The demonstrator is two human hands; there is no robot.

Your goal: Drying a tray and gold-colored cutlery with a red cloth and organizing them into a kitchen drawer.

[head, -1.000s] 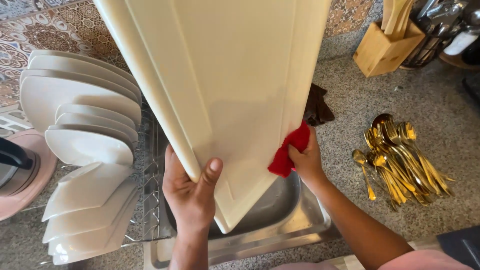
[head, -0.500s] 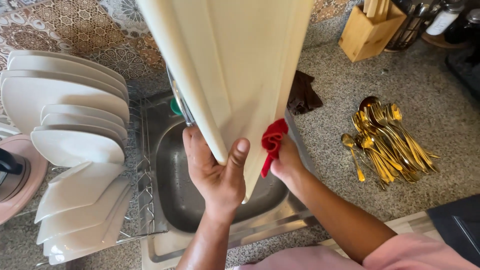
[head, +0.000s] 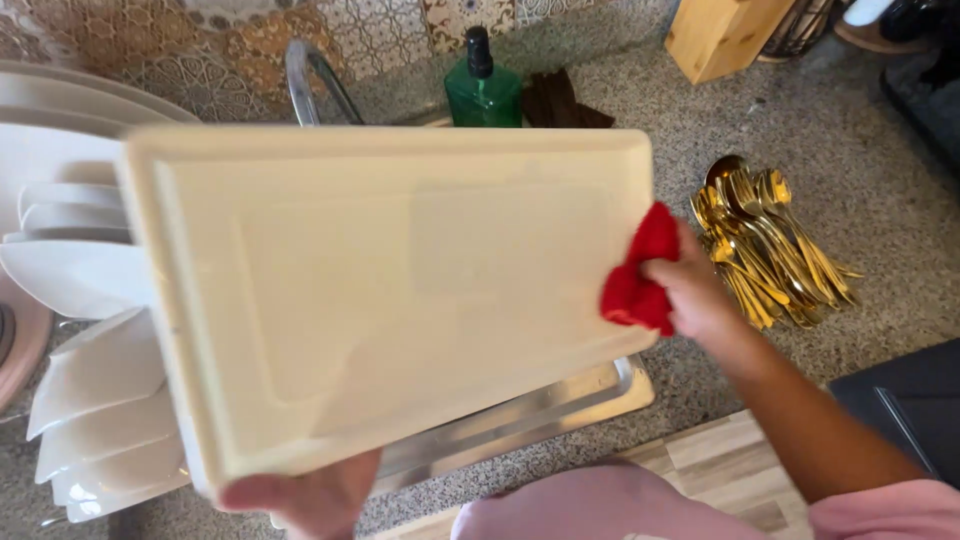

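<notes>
A large cream plastic cutting board (head: pixel 380 290) lies nearly flat over the steel sink (head: pixel 560 405), its broad face toward me. My left hand (head: pixel 305 500) grips its near bottom edge from beneath, mostly hidden. My right hand (head: pixel 690 295) holds a bunched red cloth (head: pixel 638 275) pressed against the board's right edge.
White plates (head: pixel 85 380) stand in a rack at the left. A pile of gold cutlery (head: pixel 765 245) lies on the speckled counter to the right. Behind the board are a green soap bottle (head: pixel 483 85), a tap (head: pixel 310 75), a dark cloth and a wooden block (head: pixel 720 35).
The board has swung from upright on its end to lying broad and nearly flat over the sink. My right hand with the red cloth now sits at its right edge.
</notes>
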